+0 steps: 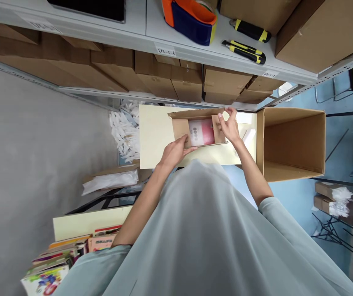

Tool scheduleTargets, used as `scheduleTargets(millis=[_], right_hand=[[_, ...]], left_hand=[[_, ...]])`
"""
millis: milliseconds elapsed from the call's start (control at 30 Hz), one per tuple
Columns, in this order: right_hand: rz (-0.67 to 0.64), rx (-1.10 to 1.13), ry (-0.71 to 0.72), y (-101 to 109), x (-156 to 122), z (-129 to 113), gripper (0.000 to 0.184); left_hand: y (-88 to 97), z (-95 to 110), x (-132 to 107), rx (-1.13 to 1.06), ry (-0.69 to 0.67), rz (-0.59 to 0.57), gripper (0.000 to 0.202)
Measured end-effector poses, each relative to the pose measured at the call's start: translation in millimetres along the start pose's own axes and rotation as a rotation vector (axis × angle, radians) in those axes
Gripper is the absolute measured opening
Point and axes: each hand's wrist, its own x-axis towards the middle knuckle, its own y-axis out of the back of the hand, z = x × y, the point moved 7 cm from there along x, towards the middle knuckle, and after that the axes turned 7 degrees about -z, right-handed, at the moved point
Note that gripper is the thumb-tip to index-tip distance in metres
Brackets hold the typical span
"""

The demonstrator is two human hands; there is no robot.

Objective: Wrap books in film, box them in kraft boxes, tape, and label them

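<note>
An open cardboard box (180, 126) lies on the pale yellow tabletop (153, 137) in front of me. Its short end flaps are folded inward, and the long flaps stand up. Between the end flaps shows a pink and white package (201, 132) with dark round marks. At the near left corner, my left hand (173, 153) grips the box, with one finger over the left flap and another along the near side. My right hand (230, 126) is closed on the far right corner, its fingers at the long flap's edge and the right flap.
A large open carton (293, 144) stands to the right. Above the table, a metal shelf (145, 39) holds a tape dispenser (191, 22), utility knives (246, 51) and cartons. Paper strips (127, 131) lie at left, books (53, 263) below them. A white roll (249, 137) is beside my right wrist.
</note>
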Motion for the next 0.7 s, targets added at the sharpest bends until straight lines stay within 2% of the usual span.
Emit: scheduleTargets(millis=[67, 167, 233, 367, 467, 533, 633, 700], right_hand=[[-0.006, 0.021, 0.008, 1.6, -1.8, 6.1, 0.079], [-0.033, 0.078, 0.011, 4.6, -6.6, 17.0, 0.079], [-0.048, 0.117, 0.003, 4.8, -8.5, 25.1, 0.077], [-0.039, 0.312, 0.009, -7.3, 0.3, 40.0, 0.077], [-0.084, 0.610, 0.035, -32.8, 15.4, 47.2, 0.085], [-0.126, 0.744, 0.017, -50.1, 23.0, 51.6, 0.088], [-0.018, 0.663, 0.026, -52.2, 24.7, 58.6, 0.078], [0.116, 0.490, 0.057, -41.6, 19.1, 62.5, 0.061]], left_hand=[[4.2, -3.7, 7.3, -0.063, 0.048, 0.066, 0.079], [12.2, -8.6, 10.0, -0.194, 0.102, 0.257, 0.098], [12.5, -11.8, 8.0, -0.267, 0.117, 0.328, 0.099], [4.9, -17.5, 6.8, -0.292, 0.090, 0.281, 0.095], [0.3, -22.0, 8.8, -0.268, 0.082, 0.258, 0.094], [-1.0, -24.5, 10.4, -0.266, 0.095, 0.290, 0.100], [5.1, -27.9, 9.6, -0.243, 0.104, 0.472, 0.117], [8.0, -29.3, 10.7, -0.203, 0.059, 0.558, 0.110]])
